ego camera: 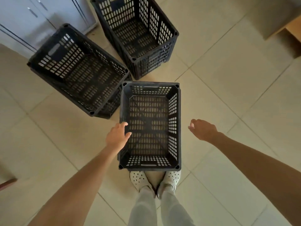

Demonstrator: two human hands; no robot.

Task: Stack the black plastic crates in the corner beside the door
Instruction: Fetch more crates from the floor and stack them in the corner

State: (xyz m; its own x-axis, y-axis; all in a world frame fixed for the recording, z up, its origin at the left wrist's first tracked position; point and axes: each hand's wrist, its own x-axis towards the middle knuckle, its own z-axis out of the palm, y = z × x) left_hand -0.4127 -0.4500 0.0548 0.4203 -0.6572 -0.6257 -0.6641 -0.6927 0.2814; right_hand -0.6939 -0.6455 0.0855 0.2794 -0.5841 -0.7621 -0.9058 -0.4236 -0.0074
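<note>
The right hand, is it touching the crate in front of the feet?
No, the right hand hangs open over the floor tiles, clear of the right wall of the nearest crate, with bare floor between them.

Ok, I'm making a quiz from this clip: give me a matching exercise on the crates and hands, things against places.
Things:
1. black plastic crate at the feet
2. black plastic crate on the left
3. left hand
4. right hand

Places:
A. over bare tiles, touching nothing
B. on a crate's left rim
C. in front of the white shoes
D. tilted, nearest the grey cabinet

Pairs: 1-C, 2-D, 3-B, 4-A
</note>
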